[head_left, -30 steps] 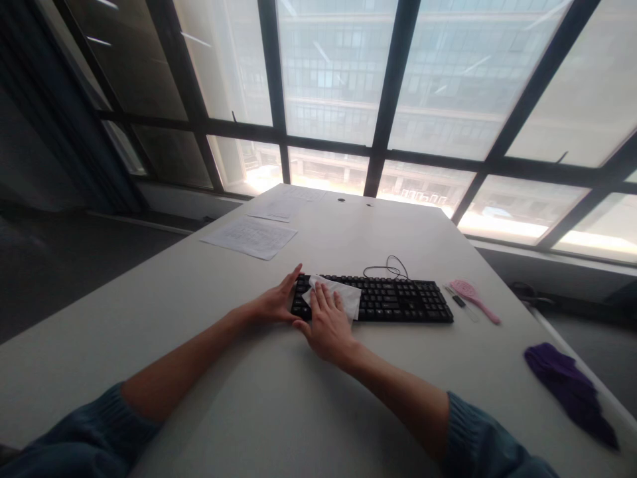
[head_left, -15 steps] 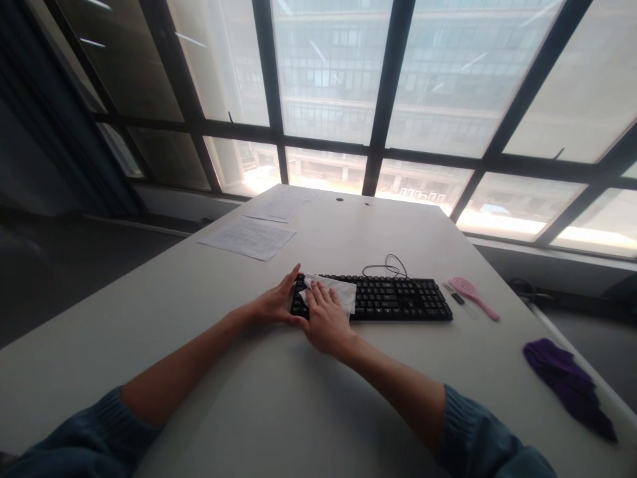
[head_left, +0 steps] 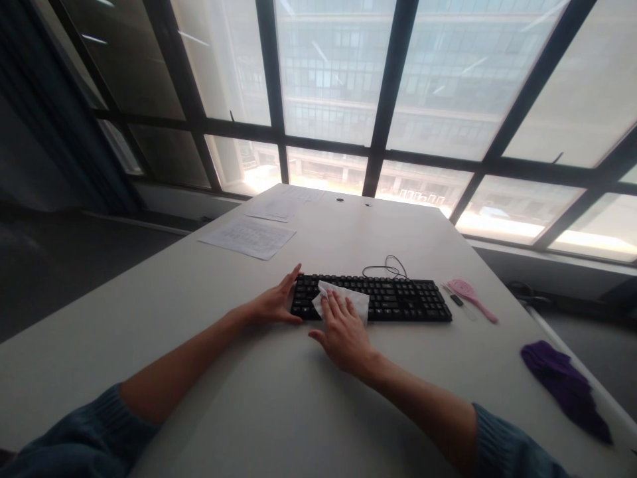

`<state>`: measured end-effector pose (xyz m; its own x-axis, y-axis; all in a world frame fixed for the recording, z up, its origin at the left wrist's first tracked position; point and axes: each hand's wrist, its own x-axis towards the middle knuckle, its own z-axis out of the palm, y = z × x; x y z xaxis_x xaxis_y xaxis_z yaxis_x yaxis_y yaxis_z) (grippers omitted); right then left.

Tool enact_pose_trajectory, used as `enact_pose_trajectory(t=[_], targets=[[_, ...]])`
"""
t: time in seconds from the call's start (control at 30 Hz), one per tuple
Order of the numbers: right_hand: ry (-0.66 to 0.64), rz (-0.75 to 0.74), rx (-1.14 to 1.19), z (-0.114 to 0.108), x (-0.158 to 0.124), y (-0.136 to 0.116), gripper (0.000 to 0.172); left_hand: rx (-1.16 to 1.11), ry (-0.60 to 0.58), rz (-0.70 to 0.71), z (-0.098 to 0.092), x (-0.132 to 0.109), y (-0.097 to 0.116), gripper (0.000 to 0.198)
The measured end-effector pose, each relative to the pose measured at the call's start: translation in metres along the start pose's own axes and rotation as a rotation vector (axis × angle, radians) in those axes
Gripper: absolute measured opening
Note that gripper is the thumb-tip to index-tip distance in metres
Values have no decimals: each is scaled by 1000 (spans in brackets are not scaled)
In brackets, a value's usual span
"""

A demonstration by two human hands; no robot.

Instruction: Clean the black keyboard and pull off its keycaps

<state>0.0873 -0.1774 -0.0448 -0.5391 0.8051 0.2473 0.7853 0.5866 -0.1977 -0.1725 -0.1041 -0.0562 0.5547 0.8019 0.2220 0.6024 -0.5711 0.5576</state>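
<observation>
A black keyboard (head_left: 405, 300) lies on the white table. My left hand (head_left: 271, 304) grips its left end, with the thumb at the front edge and the fingers at the back corner. My right hand (head_left: 346, 335) holds a white tissue (head_left: 359, 305) under its fingers against the left-middle keys. The thumb of that hand sticks out to the left, in front of the keyboard. Part of the tissue and the keys under it are hidden.
Right of the keyboard are a pink hairbrush (head_left: 472, 299) and a small dark-handled tool (head_left: 455, 297). A purple cloth (head_left: 565, 385) lies near the table's right edge. Behind the keyboard is its looped cable (head_left: 393, 265). Printed papers (head_left: 249, 238) rest at the back left.
My right hand has slid to the right and slightly toward me, carrying the tissue along and uncovering the leftmost keys. My left hand stays at the keyboard's left end.
</observation>
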Motion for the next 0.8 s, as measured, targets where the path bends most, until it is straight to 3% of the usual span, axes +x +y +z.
enact_pose_trajectory(t=[0.4,0.8], targets=[[36,316,-150,-26,-35,83,82,-20,-12,-46,2,-2,-2,145],[8,276,-70,-25,-44,76,72,-32,-4,-32,0,-1,-5,145]])
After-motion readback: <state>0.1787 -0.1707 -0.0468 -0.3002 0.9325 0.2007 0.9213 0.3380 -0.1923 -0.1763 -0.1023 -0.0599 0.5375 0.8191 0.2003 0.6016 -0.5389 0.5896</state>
